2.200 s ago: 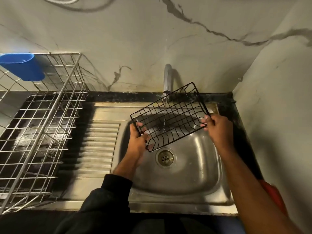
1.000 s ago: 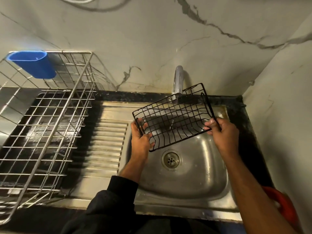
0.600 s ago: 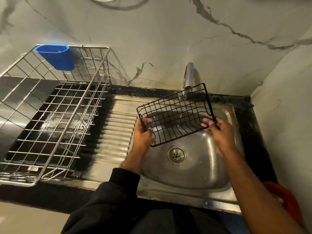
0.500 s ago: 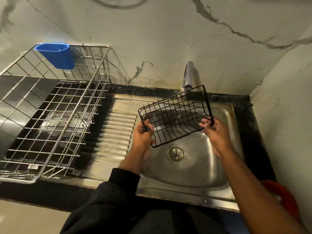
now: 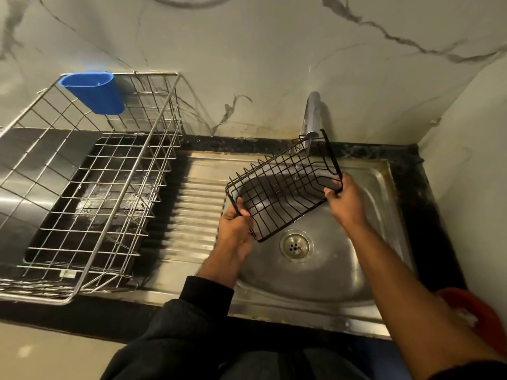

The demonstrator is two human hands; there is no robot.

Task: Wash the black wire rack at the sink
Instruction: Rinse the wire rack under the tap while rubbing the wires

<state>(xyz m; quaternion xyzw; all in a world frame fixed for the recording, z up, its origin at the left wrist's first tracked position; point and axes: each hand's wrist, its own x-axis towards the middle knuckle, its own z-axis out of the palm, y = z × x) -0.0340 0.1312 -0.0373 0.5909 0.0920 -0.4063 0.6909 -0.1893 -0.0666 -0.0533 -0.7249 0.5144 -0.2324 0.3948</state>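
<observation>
The black wire rack [image 5: 282, 187] hangs tilted over the steel sink [image 5: 378, 193], its far right end raised under the tap [image 5: 312, 113]. A thin stream of water runs from the tap through the rack's far end. My left hand [image 5: 236, 229] grips the rack's near left corner. My right hand [image 5: 344, 200] grips the right end by its wire edge. The drain [image 5: 295, 244] lies just below the rack's near edge.
A large steel wire dish basket [image 5: 90, 187] stands on the counter at the left, with a blue plastic holder [image 5: 93, 91] hooked on its back rim. The ribbed drainboard [image 5: 197, 209] lies between basket and bowl. A red object [image 5: 477, 316] sits at the lower right. Marble walls close in behind and right.
The rack has tilted more steeply, its right end lifted closer to the tap. Both hands keep their grip. The view has shifted so the dish basket shows more fully.
</observation>
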